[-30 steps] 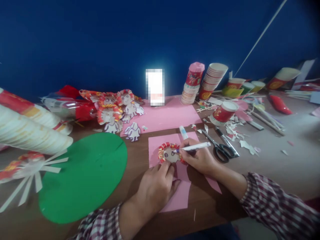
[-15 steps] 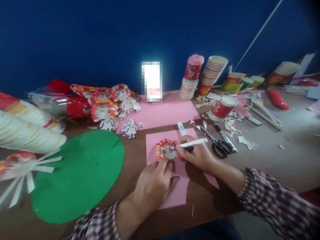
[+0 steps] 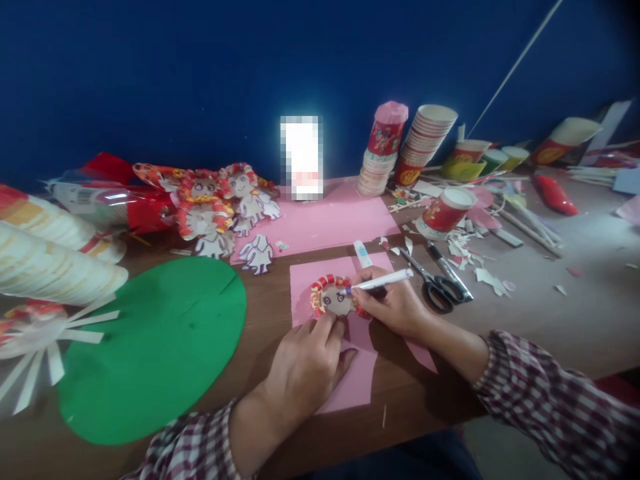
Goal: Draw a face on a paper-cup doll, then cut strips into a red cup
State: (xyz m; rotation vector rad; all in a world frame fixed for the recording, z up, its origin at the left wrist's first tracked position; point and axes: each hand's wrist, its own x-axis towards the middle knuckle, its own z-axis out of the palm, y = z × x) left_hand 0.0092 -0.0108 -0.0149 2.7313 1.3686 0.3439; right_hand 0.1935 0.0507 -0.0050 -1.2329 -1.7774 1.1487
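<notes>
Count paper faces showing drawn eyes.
3: front paper face, touched by the left hand, near the marker in the right hand; left rear paper face and right rear paper face, side by side at back left. More may be hidden by overlap.

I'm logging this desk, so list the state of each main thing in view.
right hand, closed around marker
marker, held slanted, tip end at paper face
left hand, resting on paper face's lower part
paper face, eyes drawn, partly covered
scissors, lying flat, unheld
red cup, upright, mouth open
green oval sheet, lying flat
tall cup stack, nested, tilted
white tube, lying down
</notes>
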